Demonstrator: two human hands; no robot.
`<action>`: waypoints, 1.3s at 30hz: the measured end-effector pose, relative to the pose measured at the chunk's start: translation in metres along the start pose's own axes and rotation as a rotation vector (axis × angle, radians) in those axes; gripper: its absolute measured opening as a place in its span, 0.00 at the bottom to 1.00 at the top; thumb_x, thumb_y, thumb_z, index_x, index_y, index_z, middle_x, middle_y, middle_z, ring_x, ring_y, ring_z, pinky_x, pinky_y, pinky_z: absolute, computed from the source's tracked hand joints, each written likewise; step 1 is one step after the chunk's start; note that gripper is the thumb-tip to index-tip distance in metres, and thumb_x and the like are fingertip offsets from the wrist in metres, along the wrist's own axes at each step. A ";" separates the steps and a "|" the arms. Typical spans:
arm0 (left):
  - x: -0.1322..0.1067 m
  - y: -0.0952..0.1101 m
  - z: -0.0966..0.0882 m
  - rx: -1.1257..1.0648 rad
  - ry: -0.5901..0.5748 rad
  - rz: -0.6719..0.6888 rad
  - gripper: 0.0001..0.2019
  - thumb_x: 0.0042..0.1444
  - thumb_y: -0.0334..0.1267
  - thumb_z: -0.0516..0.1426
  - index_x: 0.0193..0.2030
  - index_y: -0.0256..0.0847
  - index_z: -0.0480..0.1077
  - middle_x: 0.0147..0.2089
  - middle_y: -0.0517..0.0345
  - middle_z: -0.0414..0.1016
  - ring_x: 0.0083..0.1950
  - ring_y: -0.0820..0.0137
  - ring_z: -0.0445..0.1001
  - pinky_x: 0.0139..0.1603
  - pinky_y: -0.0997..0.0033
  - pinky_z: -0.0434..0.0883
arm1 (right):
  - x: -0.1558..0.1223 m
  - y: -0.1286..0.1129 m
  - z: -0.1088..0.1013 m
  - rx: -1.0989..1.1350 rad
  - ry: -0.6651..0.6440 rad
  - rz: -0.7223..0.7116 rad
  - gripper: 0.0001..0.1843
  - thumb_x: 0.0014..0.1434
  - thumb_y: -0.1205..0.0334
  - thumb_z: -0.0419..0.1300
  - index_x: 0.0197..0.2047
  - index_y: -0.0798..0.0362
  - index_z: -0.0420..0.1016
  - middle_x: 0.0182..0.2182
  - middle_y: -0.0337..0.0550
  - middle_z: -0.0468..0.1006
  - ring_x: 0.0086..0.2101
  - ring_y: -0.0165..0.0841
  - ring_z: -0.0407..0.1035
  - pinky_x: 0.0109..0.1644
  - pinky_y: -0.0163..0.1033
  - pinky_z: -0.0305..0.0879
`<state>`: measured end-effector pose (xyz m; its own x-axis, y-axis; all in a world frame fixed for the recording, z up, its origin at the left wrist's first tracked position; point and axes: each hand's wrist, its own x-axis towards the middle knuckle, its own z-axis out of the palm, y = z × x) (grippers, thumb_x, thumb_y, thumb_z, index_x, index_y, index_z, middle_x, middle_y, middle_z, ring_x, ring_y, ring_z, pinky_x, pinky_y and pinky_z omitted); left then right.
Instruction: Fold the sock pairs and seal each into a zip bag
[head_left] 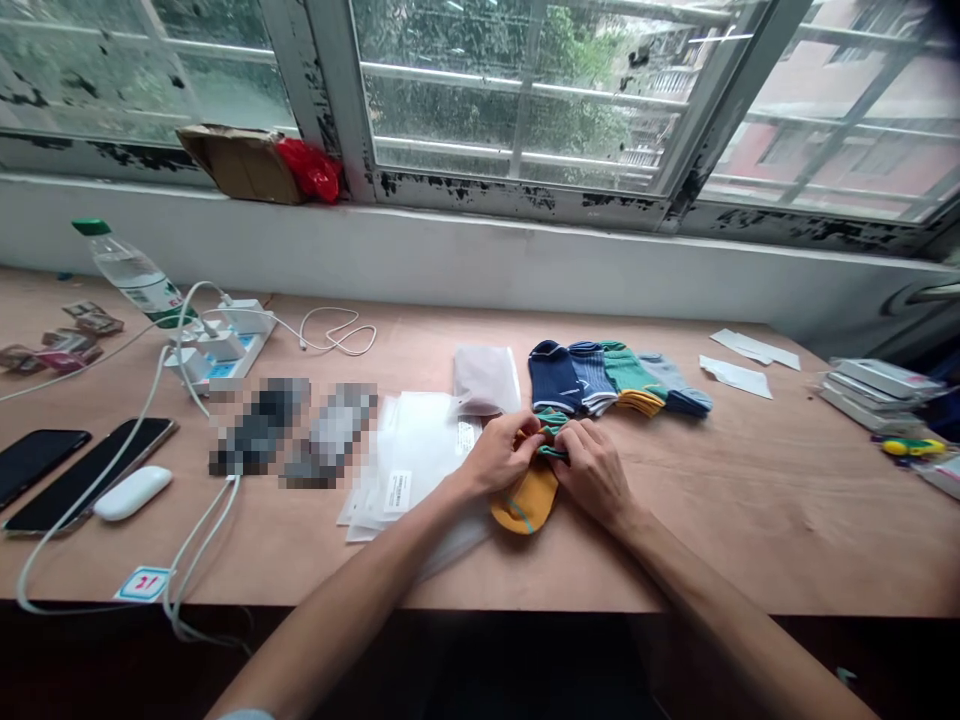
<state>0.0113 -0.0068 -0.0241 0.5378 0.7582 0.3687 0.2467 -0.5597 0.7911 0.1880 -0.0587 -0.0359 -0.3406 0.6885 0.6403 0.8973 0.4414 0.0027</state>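
Note:
A yellow and green sock (525,500) lies near the middle of the table, its yellow toe end toward me. My left hand (504,450) pinches it from the left, while my right hand (592,462) grips its green striped part from the right. The fingers partly cover the fabric between them. Behind my hands sits a row of folded socks: navy socks (553,378), blue striped socks (592,375), green and yellow socks (634,378) and grey-blue socks (675,385). Flat translucent plastic bags (420,440) with labels lie left of my left hand, partly under the forearm.
A white pouch (486,378) lies behind the bags. Phones (90,475), a white mouse (133,493), cables and a power strip (225,360) with a bottle (139,275) occupy the left. Paper slips (735,377) and stacked boxes (874,395) are at right. The table's front edge runs below my forearms.

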 end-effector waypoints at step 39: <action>0.000 0.015 -0.005 -0.141 0.021 -0.053 0.02 0.54 0.33 0.54 0.30 0.39 0.65 0.29 0.62 0.68 0.31 0.74 0.66 0.33 0.75 0.65 | -0.005 0.001 0.005 0.063 0.060 0.087 0.18 0.53 0.75 0.57 0.48 0.57 0.70 0.33 0.46 0.73 0.36 0.39 0.64 0.41 0.43 0.61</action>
<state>0.0108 -0.0137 -0.0093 0.5099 0.7928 0.3338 0.1573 -0.4674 0.8699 0.1893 -0.0585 -0.0425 -0.2431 0.6909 0.6808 0.9028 0.4179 -0.1017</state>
